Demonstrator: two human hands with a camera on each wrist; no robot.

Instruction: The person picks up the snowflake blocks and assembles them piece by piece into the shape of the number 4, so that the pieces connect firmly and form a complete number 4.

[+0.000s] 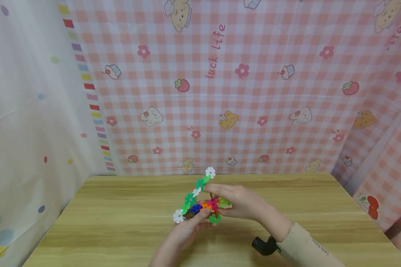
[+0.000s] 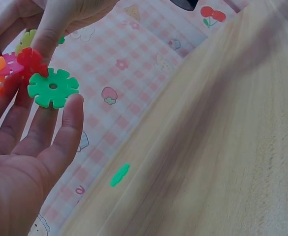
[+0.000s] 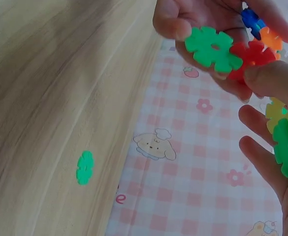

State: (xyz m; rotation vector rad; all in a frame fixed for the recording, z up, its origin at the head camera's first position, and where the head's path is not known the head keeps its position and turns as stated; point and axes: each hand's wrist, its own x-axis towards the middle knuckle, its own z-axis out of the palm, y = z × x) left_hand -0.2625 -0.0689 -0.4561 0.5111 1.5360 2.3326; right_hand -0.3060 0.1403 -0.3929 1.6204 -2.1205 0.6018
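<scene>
Both hands hold a joined chain of colourful notched plastic snowflake discs (image 1: 196, 209) above the table. My left hand (image 1: 187, 230) grips it from below, thumb over the blue and orange discs. My right hand (image 1: 242, 204) pinches it at the right end; in the right wrist view its thumb presses the red disc (image 3: 252, 56). A green disc (image 2: 53, 88) joined to the red one lies at the left fingertips. Yellow and green discs (image 3: 287, 147) sit by the right fingers. A branch of green and white discs (image 1: 199, 184) rises at the back.
A loose green disc (image 3: 84, 167) lies on the wooden table (image 1: 120, 222); the hands hide it in the head view. A black curved object (image 1: 265, 246) shows beside the right sleeve. A pink checked cloth (image 1: 270, 141) hangs behind the table's far edge.
</scene>
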